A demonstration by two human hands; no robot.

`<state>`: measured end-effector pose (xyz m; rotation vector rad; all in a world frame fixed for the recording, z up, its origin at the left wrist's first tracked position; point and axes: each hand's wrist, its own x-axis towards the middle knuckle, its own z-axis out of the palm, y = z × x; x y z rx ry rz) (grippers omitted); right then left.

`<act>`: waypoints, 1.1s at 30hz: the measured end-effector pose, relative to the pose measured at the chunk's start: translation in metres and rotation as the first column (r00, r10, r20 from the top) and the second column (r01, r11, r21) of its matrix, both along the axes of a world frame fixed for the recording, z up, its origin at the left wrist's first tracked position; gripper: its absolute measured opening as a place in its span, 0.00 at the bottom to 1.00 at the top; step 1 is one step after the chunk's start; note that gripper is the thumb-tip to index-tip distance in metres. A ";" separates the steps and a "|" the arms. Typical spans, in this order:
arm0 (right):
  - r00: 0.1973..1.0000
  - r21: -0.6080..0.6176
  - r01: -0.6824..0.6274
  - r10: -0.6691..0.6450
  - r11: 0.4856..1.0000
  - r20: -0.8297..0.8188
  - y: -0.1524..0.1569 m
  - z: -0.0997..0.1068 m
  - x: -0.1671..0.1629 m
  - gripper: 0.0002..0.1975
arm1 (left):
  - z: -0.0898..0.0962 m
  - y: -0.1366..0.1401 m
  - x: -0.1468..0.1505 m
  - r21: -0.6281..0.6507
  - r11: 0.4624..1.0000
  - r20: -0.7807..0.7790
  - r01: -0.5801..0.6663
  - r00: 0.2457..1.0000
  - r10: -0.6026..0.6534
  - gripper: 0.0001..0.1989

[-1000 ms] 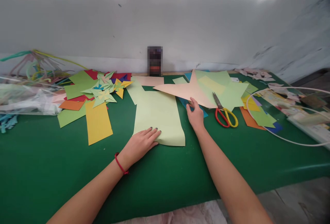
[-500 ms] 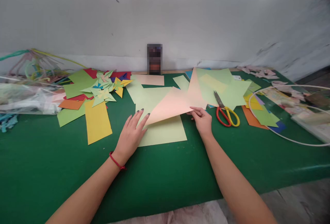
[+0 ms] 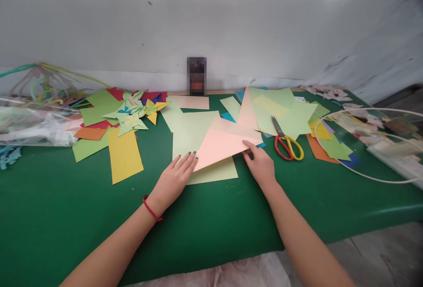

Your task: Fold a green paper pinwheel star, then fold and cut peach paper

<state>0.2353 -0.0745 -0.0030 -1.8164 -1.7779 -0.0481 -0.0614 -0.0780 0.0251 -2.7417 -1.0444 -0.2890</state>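
A pink sheet of paper (image 3: 224,143) lies slanted over a pale green sheet (image 3: 191,129), whose front edge shows beneath it. My left hand (image 3: 175,179) lies flat, fingers stretched out, on the pale green sheet by the pink sheet's near left corner. At the right edge of the pink sheet, my right hand (image 3: 260,165) pinches it between thumb and fingers. Just right of that hand rest scissors (image 3: 286,143) with one red and one yellow handle, blades pointing away and slightly apart.
Folded paper stars (image 3: 132,113) and coloured sheets, including a yellow one (image 3: 125,154), lie left on the green table (image 3: 211,225). A phone (image 3: 197,76) leans on the wall. Right are more pale green paper (image 3: 297,115), a white hoop (image 3: 360,176) and scraps. Plastic bags (image 3: 36,124) sit far left.
The pink sheet has come down and toward me, uncovering more of the pale green sheet and some blue paper behind. My left hand has slid slightly nearer me and to the right.
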 end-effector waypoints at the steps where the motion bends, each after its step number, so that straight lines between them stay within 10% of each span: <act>1: 0.991 0.032 0.014 -0.019 0.999 0.136 -0.003 0.001 -0.002 0.17 | 0.000 -0.002 0.002 0.007 1.000 -0.018 -0.007 1.000 0.007 0.25; 7: 0.913 0.070 0.031 -0.057 0.997 0.405 -0.020 0.012 -0.025 0.20 | -0.001 -0.011 0.009 0.021 1.000 -0.107 0.009 0.994 -0.007 0.24; 17: 0.751 -0.012 -0.573 0.530 0.820 0.393 -0.029 0.008 -0.076 0.19 | -0.002 -0.014 0.015 -0.008 0.997 -0.107 0.070 0.992 -0.071 0.22; 33: 0.851 0.026 -0.350 0.306 0.936 0.427 -0.002 -0.007 0.025 0.18 | -0.003 -0.042 0.017 -0.010 0.993 -0.020 0.118 0.993 -0.118 0.19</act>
